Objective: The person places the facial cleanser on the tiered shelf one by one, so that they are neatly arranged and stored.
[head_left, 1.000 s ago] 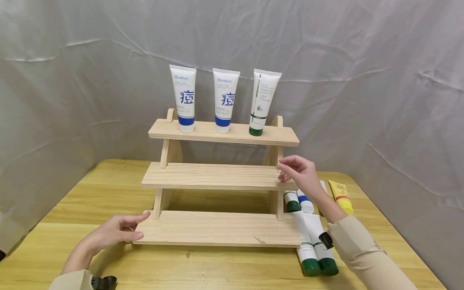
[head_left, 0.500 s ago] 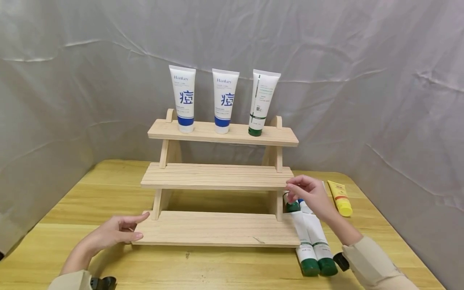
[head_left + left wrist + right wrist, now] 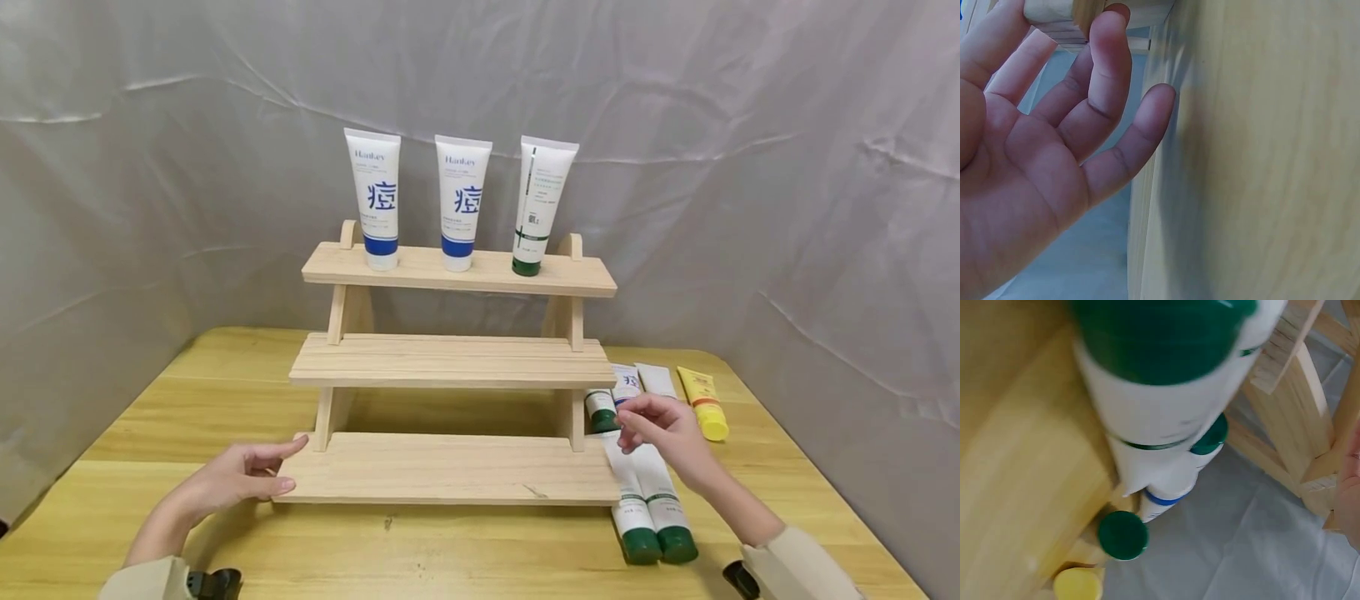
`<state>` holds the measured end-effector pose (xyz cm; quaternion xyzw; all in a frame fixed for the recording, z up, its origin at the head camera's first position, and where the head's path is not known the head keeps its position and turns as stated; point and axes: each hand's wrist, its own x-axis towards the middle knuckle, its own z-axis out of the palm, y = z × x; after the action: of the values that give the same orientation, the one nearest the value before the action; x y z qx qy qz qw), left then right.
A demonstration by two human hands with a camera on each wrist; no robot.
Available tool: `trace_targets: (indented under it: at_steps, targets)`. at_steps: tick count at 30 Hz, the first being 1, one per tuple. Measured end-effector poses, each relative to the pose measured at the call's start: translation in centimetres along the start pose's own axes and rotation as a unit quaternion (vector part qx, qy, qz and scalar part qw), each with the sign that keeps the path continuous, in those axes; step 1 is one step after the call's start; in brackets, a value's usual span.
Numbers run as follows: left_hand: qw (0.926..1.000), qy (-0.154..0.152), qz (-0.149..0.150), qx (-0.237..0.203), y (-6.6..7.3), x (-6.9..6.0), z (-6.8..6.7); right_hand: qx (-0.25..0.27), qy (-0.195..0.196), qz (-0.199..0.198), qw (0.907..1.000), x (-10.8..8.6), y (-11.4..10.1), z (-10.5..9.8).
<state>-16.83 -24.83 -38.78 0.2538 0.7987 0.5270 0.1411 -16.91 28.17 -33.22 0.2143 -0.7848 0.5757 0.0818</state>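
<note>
A three-tier wooden display stand (image 3: 450,471) occupies the middle of the head view. My left hand (image 3: 232,479) holds the left end of its bottom shelf; the left wrist view shows curled fingertips (image 3: 1110,62) against the board's end. On the top shelf stand two white tubes with blue bands, the left tube (image 3: 381,196) and the middle tube (image 3: 461,200), plus a white tube with a green cap (image 3: 543,204). My right hand (image 3: 667,433), loosely curled and holding nothing, hovers over two green-capped white tubes (image 3: 667,508) lying right of the stand.
Behind the right hand lie another green-capped tube (image 3: 600,408), a blue-banded tube (image 3: 626,383), a white tube (image 3: 656,381) and a yellow tube (image 3: 705,404). A yellowish wooden table (image 3: 375,550) bears everything. Grey cloth (image 3: 675,75) hangs behind and at the sides.
My right hand has moved down and rightward from the middle shelf's right end to above the lying tubes. My left hand stays at the bottom shelf. The view shifts slightly.
</note>
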Motion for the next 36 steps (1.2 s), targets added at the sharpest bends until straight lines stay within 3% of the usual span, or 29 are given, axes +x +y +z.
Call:
trace_targets:
  at_steps: [12,19,27,36]
  targets:
    - [0.9999,-0.004,0.015,-0.003,-0.1,-0.2,-0.1,0.003,0.015,0.054,0.9984,-2.9,0.9,-1.5]
    - [0.9998,-0.006,0.02,0.002,0.0,-0.1,-0.1,0.005,0.022,0.051,0.9985,-4.5,2.0,-2.6]
    - [0.9993,-0.008,0.035,-0.006,-0.2,-0.1,0.0,-0.072,0.04,0.067,0.9944,-5.6,2.7,-3.2]
    - [0.9991,-0.01,0.039,-0.009,-0.3,-0.1,-0.1,-0.122,0.057,0.042,0.99,-6.7,3.8,-3.8]
